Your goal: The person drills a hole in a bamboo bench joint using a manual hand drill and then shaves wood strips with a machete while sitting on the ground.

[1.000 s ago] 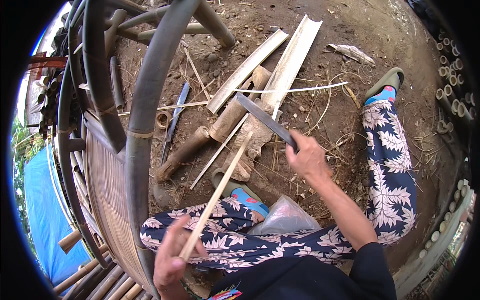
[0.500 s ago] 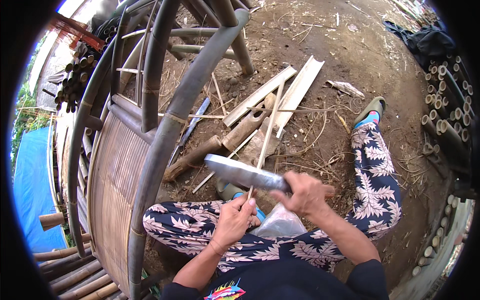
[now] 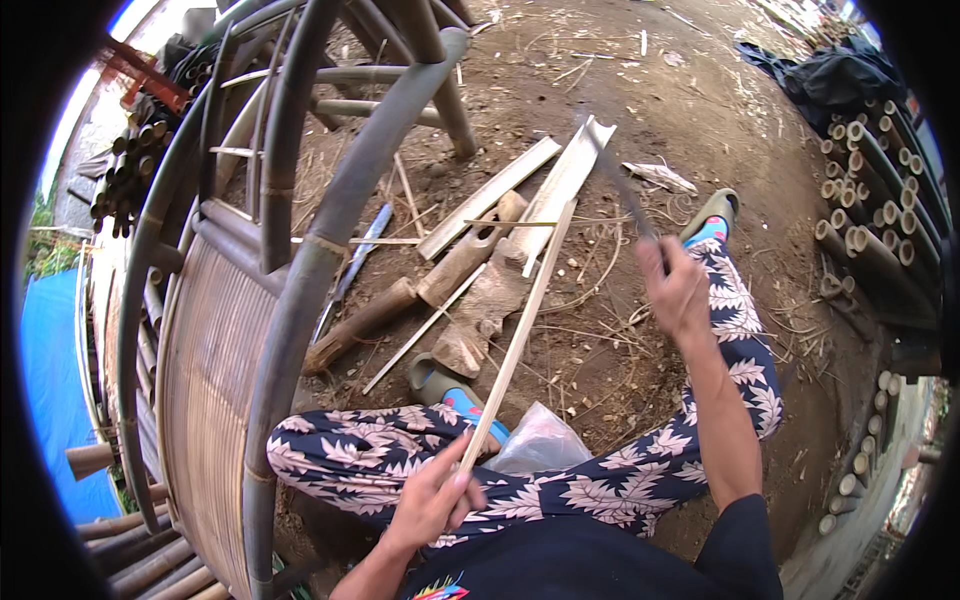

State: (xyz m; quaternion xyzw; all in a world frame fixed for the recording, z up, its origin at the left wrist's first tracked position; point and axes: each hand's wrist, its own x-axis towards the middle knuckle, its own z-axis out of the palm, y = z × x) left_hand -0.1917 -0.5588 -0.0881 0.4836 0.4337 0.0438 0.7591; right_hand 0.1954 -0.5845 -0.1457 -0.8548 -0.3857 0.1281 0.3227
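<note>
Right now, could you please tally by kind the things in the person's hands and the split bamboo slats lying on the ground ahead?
Bamboo strip, in left hand: 1
Long knife, in right hand: 1
Split bamboo slats on the ground: 2
Total: 4

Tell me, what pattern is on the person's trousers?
White leaf shapes on dark navy trousers, seen in the head view.

Dark leaf-print trousers (image 3: 620, 490), black shirt (image 3: 590, 560), blue-lined sandals (image 3: 455, 395).
</note>
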